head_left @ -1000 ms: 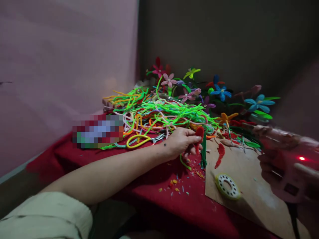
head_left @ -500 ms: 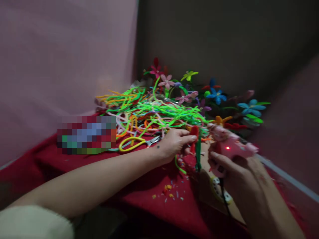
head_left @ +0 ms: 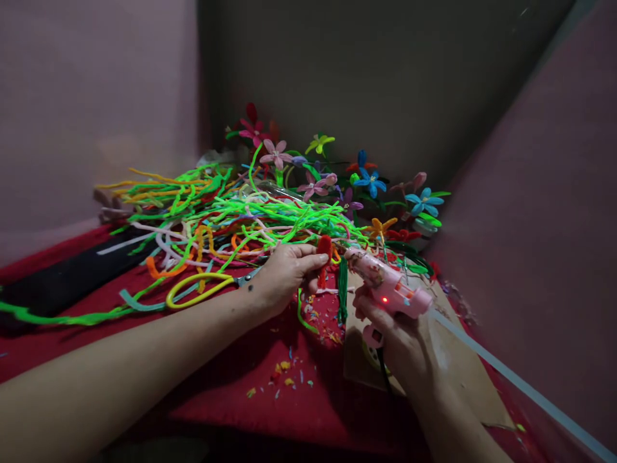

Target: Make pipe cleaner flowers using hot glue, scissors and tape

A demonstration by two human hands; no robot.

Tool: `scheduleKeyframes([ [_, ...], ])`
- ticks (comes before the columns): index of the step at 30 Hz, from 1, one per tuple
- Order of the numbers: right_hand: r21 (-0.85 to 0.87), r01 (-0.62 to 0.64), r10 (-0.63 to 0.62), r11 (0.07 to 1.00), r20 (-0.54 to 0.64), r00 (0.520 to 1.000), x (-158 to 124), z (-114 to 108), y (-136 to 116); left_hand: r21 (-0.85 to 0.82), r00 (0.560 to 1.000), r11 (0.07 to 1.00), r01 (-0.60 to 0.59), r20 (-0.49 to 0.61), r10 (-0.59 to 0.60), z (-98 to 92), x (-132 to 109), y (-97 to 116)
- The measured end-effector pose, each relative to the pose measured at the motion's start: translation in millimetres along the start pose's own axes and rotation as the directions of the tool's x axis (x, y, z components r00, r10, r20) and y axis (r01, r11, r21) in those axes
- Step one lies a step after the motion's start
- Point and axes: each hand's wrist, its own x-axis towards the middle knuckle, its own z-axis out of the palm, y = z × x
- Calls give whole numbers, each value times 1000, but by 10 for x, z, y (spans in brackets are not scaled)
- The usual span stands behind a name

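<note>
Between the thumb and fingers of my left hand (head_left: pixel 292 273) is a red fuzzy pipe-cleaner petal (head_left: pixel 324 249), pinched upright. My right hand (head_left: pixel 395 328) grips a pink hot glue gun (head_left: pixel 388 283) with a glowing red light and a black cord. The gun's nozzle points left, close to the red petal; I cannot tell whether they touch. A dark green pipe-cleaner bundle (head_left: pixel 342 290) stands just right of the petal, below the nozzle. Yellow-handled scissors (head_left: pixel 200 286) lie left of my left hand, their blades partly hidden behind it.
A heap of green, pink and orange pipe cleaners (head_left: pixel 284 215) spreads across the red cloth (head_left: pixel 231 399). Behind it stand several pipe-cleaner flowers (head_left: pixel 371 183). A brown board (head_left: pixel 463 379) lies under my right hand. Coloured scraps (head_left: pixel 284 366) are scattered in front.
The view has swung to the right. The glue gun has turned and its nozzle has come nearer the red petal. My left hand keeps its pinch on the petal.
</note>
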Motion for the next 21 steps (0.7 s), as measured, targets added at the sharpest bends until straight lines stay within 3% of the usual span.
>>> scheduleKeyframes([
  [9, 152, -168, 166, 974, 27, 986, 10, 42, -137, 90, 1000, 996, 0, -7, 1, 0, -5, 19],
  [16, 107, -101, 99, 989, 21, 995, 2, -1, -2, 119, 1000, 993, 12, 14, -14, -21, 22, -40],
  [21, 119, -195, 196, 974, 3, 981, 4, 18, -54, 105, 1000, 995, 3, 3, -3, -17, 26, -25],
])
